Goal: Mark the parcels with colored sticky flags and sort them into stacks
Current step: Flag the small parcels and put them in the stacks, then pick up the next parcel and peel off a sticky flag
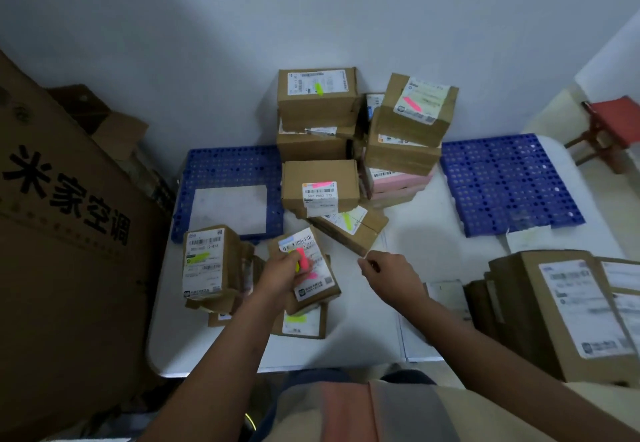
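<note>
My left hand (285, 273) grips a pad of pink and yellow sticky flags (302, 258) over a brown parcel (313, 280) whose white label carries a pink flag. My right hand (384, 273) hovers to the right of that parcel with its fingers curled, thumb and forefinger close together; whether it pinches a flag I cannot tell. A parcel with a yellow-green flag (207, 261) tops a low stack at the left. Another flagged parcel (304, 323) lies underneath, near the table edge. Taller stacks of flagged parcels (318, 95) (412, 119) stand at the back.
Two blue perforated trays (228, 167) (509, 178) lie on the white table. Unflagged parcels (554, 310) sit at the right front. A big printed carton (62, 219) fills the left side. A red stool (613, 122) stands at the far right.
</note>
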